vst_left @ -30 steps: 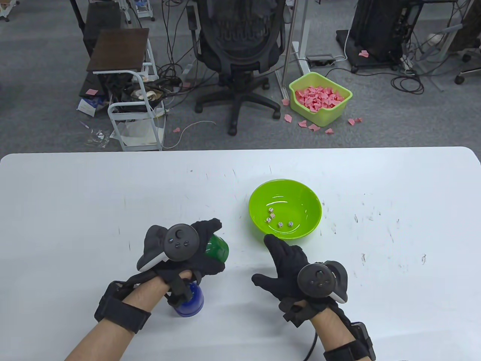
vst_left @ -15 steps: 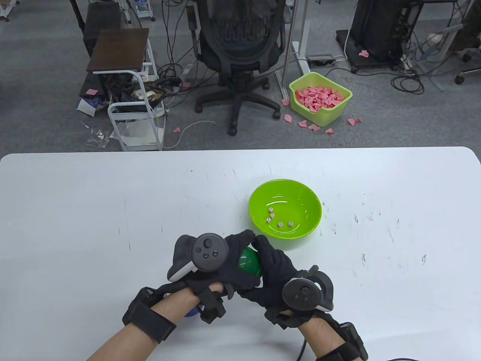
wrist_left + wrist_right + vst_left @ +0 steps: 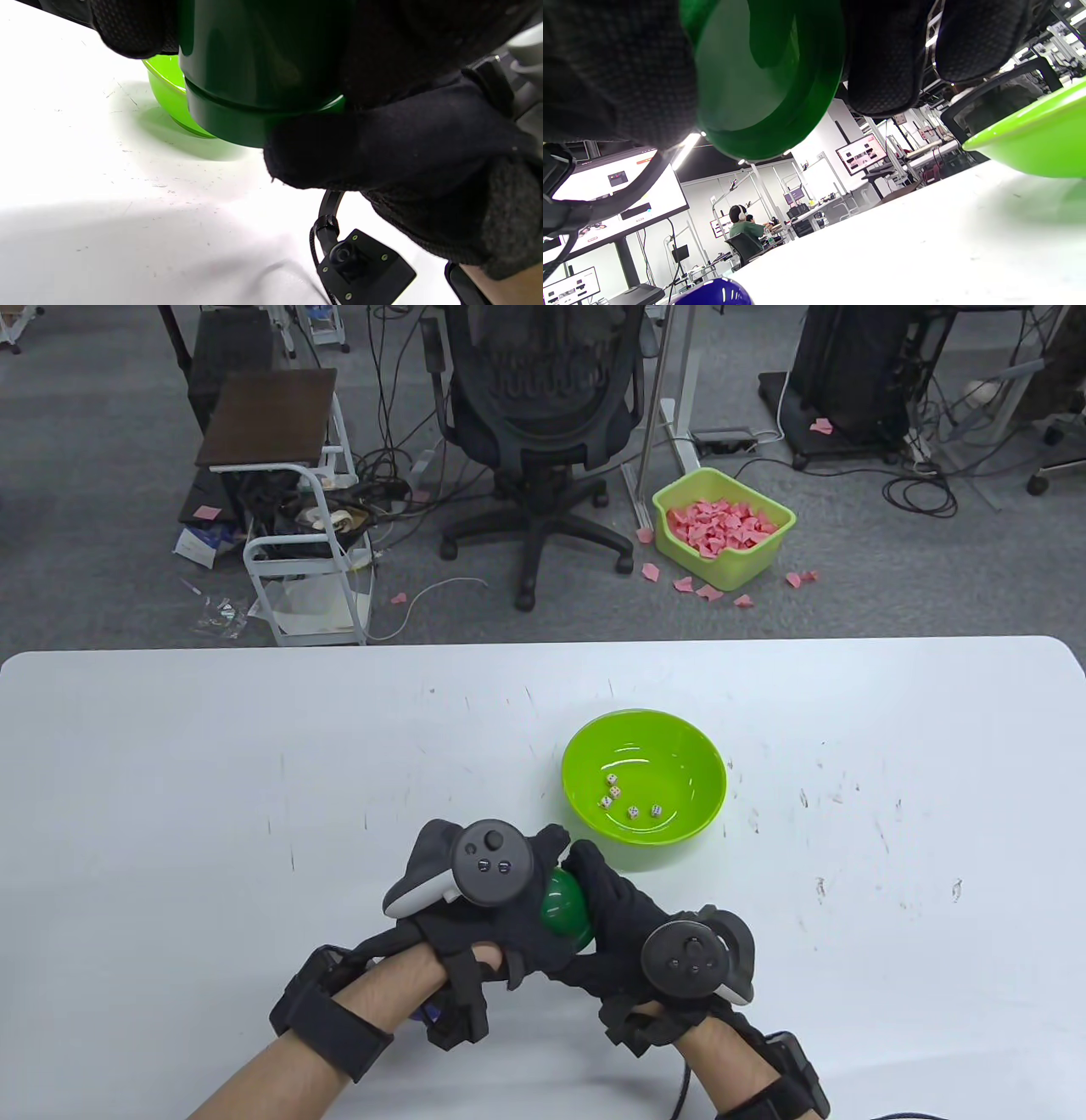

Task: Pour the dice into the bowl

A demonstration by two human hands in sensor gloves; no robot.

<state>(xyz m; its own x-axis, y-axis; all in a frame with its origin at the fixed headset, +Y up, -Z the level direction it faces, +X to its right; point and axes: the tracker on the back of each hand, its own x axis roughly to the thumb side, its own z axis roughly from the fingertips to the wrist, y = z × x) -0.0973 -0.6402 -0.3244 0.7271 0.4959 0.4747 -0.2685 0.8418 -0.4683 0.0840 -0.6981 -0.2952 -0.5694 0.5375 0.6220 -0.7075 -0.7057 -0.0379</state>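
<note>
A dark green cup (image 3: 567, 909) is held between both hands above the table, just in front of the lime green bowl (image 3: 704, 755). My left hand (image 3: 501, 899) grips the cup from the left; my right hand (image 3: 628, 916) holds it from the right. Several white dice (image 3: 632, 812) lie in the bowl. The cup fills the top of the left wrist view (image 3: 258, 72), with the bowl (image 3: 169, 97) behind it. In the right wrist view the cup (image 3: 768, 84) hangs between my fingers, with the bowl (image 3: 1035, 135) at the right.
A blue cup (image 3: 712, 294) stands on the white table (image 3: 212, 780) under my left forearm, only a sliver showing in the table view (image 3: 422, 1011). Beyond the table's far edge are an office chair (image 3: 543, 407) and a yellow-green bin of pink paper (image 3: 721, 526).
One second ago my left hand alone held the green cup and my right hand was open. The left hand carried the cup right toward the bowl, and my right hand took hold of it too.
</note>
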